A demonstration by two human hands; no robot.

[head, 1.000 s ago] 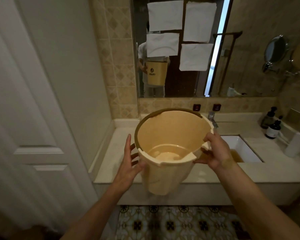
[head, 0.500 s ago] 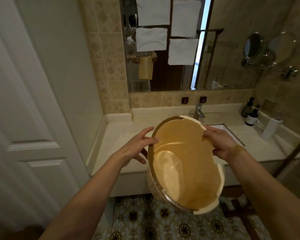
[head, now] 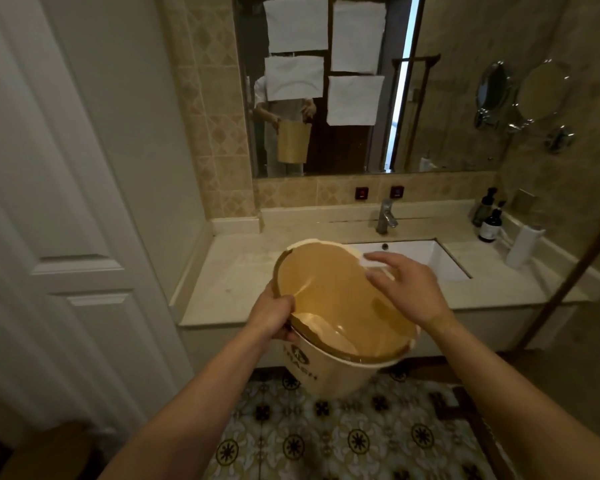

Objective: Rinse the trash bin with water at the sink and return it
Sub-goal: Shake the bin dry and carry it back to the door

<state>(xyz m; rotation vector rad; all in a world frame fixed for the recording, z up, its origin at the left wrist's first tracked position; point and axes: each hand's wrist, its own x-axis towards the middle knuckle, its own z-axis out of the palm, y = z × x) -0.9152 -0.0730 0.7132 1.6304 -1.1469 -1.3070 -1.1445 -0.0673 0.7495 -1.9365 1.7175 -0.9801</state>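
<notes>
A cream trash bin [head: 340,372] with a tan inside hangs in the air in front of the vanity, its mouth tilted toward me. My left hand [head: 272,318] grips its left rim, thumb inside. My right hand [head: 407,289] hovers over the far right rim with fingers spread and loose; whether it touches the rim I cannot tell. Behind the bin lies the white sink basin [head: 430,258] under a chrome faucet [head: 385,216], with no water running.
The marble counter [head: 236,278] runs left of the basin. Two dark bottles [head: 489,223] and a white bottle [head: 522,245] stand at its right end. A white door [head: 49,237] is on the left. A patterned tile floor [head: 343,438] lies below.
My left hand has taken hold of the left rim. My right hand has let go of the right rim and opened. The bin has turned and tilted less steeply.
</notes>
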